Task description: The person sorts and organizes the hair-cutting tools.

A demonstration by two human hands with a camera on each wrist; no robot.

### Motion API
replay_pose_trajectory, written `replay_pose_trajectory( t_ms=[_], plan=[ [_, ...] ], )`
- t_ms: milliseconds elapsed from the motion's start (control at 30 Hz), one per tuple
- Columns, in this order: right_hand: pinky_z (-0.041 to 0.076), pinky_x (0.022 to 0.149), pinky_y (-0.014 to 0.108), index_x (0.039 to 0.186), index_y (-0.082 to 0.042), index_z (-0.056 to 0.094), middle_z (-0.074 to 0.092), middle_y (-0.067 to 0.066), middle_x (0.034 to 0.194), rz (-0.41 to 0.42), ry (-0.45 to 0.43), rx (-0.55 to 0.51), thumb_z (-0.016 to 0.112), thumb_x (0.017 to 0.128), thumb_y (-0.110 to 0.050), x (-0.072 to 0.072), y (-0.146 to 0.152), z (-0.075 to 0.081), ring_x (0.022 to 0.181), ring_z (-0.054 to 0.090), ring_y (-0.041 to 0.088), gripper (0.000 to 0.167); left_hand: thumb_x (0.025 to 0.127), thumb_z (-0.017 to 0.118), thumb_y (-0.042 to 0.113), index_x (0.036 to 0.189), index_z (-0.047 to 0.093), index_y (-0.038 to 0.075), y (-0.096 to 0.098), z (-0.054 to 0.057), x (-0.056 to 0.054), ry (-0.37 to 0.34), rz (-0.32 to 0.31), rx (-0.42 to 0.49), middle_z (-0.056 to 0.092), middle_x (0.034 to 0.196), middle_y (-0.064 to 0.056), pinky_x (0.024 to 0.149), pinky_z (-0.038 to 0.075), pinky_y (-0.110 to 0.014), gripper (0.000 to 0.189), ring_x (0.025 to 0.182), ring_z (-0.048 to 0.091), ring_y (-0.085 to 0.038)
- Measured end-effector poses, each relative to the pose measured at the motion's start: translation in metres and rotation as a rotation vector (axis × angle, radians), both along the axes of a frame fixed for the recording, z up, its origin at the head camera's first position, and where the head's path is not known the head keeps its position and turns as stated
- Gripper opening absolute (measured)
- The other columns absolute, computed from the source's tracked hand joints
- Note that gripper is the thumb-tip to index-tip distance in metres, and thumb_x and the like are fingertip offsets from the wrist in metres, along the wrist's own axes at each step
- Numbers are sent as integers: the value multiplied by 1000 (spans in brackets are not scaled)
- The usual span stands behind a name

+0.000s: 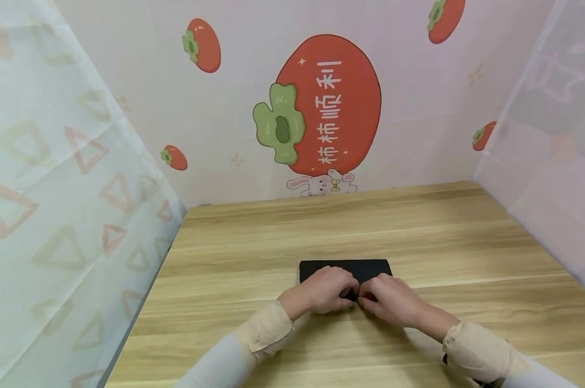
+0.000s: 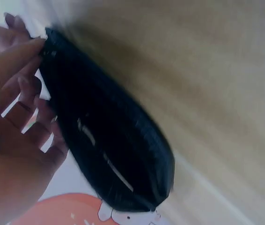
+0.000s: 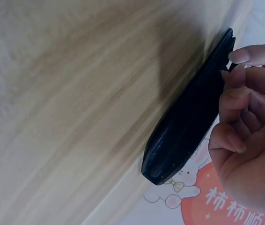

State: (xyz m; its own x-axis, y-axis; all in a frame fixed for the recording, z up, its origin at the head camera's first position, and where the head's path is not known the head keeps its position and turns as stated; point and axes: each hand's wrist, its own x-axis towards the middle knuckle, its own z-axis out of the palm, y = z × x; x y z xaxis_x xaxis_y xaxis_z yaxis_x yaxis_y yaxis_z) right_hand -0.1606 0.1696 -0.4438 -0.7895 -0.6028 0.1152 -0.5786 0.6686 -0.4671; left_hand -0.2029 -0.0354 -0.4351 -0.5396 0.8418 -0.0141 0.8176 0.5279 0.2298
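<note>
A flat black pouch (image 1: 375, 267) lies on the wooden table in front of the person, its near side partly covered by both hands. In the left wrist view the mouth of the pouch (image 2: 109, 126) gapes, with a thin pale strip inside. The left hand (image 1: 328, 291) pinches the near edge around its middle. Close beside it, the right hand (image 1: 391, 299) pinches the same edge between thumb and index finger, fingertips almost meeting the left hand's. In the right wrist view, its other fingers curl loosely beside the pouch (image 3: 184, 119).
The wood-grain table (image 1: 244, 237) stretches out around the pouch. Printed cloth walls enclose it: a back one (image 1: 418, 151) with persimmons and a rabbit, a left one (image 1: 79, 215) with triangles, and a pale right one (image 1: 554, 172). Beige wraps (image 1: 268, 328) cover both wrists.
</note>
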Motion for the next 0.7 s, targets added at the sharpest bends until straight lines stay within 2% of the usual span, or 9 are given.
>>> replay_pose_trajectory(
  t_ms=[100,233,400,567,700],
  plan=[
    [43,58,22,76,-22,70,54,-21,68,14,-1,-14,70,94,-11,1,0,0,59,47,-3,21,93,77,23,96,77,25,3,-5,2,26,5,-4,57,71,17,66,40,-15,4,68,49,1],
    [43,58,23,79,-24,72,55,-22,69,13,2,-12,70,94,-12,0,3,6,60,48,-3,20,91,78,21,90,78,28,4,-9,2,82,3,6,64,76,20,67,42,-14,7,69,53,4],
    [45,60,23,87,-21,75,59,-20,74,-39,46,11,70,96,-14,-8,13,20,62,49,-3,12,95,75,25,94,77,30,6,-8,4,127,13,-55,70,86,18,69,47,-18,5,74,58,1],
    [50,64,28,96,-16,75,66,-13,84,-108,154,52,72,95,-15,-20,22,23,70,58,2,4,95,73,26,91,73,30,6,-5,9,173,20,-118,66,81,16,60,46,-23,6,67,54,-3],
    [55,74,37,105,-14,75,68,-6,98,-141,197,77,74,94,-16,-28,27,19,87,65,12,11,91,75,26,81,66,29,7,-4,16,256,9,-159,57,69,13,52,42,-25,14,61,51,-6]
  ],
)
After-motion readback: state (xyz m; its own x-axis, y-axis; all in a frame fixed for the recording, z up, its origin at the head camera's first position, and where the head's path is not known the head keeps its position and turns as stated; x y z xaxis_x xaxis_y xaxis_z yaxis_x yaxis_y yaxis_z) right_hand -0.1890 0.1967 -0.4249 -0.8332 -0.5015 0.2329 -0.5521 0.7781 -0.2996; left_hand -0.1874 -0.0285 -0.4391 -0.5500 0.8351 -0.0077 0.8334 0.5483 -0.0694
